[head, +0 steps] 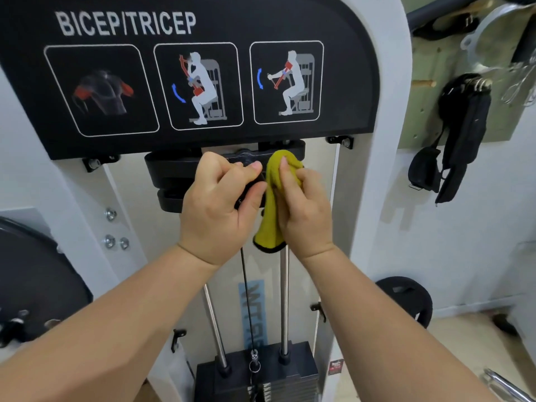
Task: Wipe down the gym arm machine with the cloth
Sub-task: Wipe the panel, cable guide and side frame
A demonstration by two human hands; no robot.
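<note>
The white arm machine [385,158] fills the view, with a black BICEP/TRICEP instruction panel [179,74] at the top. Below the panel sits a black bracket [171,175] above two chrome guide rods [284,297] and a weight stack [293,369]. A yellow cloth [271,216] with a dark edge hangs in front of the bracket. My right hand [304,210] grips the cloth, its fingers curled round the upper fold. My left hand [220,207] is just left of it, fingers curled and thumb touching the cloth's edge; whether it pinches the cloth is unclear.
A thin black cable [247,300] runs down between the rods to the stack. Black straps [461,134] and metal attachments [493,39] hang on a pegboard at right. A black weight plate [406,297] leans by the wall; another round black plate [34,280] sits at left.
</note>
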